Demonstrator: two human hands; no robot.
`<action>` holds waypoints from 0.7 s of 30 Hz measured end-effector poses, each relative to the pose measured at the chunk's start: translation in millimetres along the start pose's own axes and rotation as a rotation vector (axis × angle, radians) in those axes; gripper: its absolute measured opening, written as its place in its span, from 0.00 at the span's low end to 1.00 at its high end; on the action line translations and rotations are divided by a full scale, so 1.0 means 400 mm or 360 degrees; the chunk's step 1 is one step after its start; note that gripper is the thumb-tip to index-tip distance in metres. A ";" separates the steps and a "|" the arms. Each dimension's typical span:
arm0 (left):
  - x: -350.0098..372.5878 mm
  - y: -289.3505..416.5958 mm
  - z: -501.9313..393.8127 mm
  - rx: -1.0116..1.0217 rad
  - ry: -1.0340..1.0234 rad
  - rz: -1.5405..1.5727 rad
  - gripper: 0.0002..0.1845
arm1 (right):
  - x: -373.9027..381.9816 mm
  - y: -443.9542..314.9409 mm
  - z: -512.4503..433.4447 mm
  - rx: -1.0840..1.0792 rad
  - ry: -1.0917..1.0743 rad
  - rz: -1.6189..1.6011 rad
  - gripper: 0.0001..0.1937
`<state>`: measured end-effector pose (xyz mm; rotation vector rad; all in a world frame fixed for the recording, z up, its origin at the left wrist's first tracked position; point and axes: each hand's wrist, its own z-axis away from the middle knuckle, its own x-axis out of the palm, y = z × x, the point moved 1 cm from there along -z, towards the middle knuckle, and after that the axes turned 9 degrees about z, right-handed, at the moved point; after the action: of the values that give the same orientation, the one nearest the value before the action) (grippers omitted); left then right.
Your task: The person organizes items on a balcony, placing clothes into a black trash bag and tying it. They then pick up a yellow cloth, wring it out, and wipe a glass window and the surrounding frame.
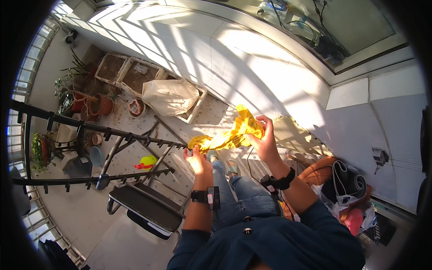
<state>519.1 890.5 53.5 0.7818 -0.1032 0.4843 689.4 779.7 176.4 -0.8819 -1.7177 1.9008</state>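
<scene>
A crumpled, twisted yellow cloth (233, 135) stretches between my two hands in front of my body. My left hand (199, 163) grips its narrow left end, close to the tip of a black notched rail (135, 135) of a drying rack. Higher up and to the right, my right hand (265, 140) holds the bunched wider end, fingers spread around the folds. Part of the cloth stands up above the right hand. Whether it is a garment cannot be made out. Each wrist wears a black strap with a small device.
Left of me is the rack's second rail (135, 177), with a black-seated folding chair (146, 202) beside it. Soil-filled planter boxes (140, 74) line the wall, near terracotta pots (101, 104). A yellow-green object (148, 162) lies on the floor. Bags and a rolled mat (351, 182) sit right.
</scene>
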 end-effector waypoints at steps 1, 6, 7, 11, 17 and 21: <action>0.041 -0.005 -0.020 0.0303 -0.0096 -0.0188 0.30 | 0.013 0.008 -0.041 0.0107 0.0121 -0.0041 0.26; 0.175 -0.016 -0.062 -0.0116 -0.1863 -0.0772 0.45 | 0.084 0.018 -0.175 0.0635 -0.0286 0.0181 0.30; 0.201 -0.021 -0.075 -0.0478 -0.1991 -0.0695 0.47 | 0.085 0.012 -0.192 0.0595 -0.0338 -0.0001 0.31; 0.261 -0.032 -0.105 -0.0621 -0.2231 -0.1360 0.25 | 0.044 0.002 -0.264 0.0552 -0.0576 -0.0108 0.27; 0.333 -0.011 -0.079 0.0950 -0.1623 -0.1463 0.12 | -0.036 0.047 -0.380 0.0077 -0.0262 0.0917 0.14; 0.367 0.013 -0.065 0.0938 -0.1359 -0.1077 0.11 | -0.046 0.080 -0.436 -0.0017 -0.0089 0.1575 0.28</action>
<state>644.3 967.7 77.4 1.4901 -0.4816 -0.5183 827.8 886.7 142.5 -1.9445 -1.4085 2.4811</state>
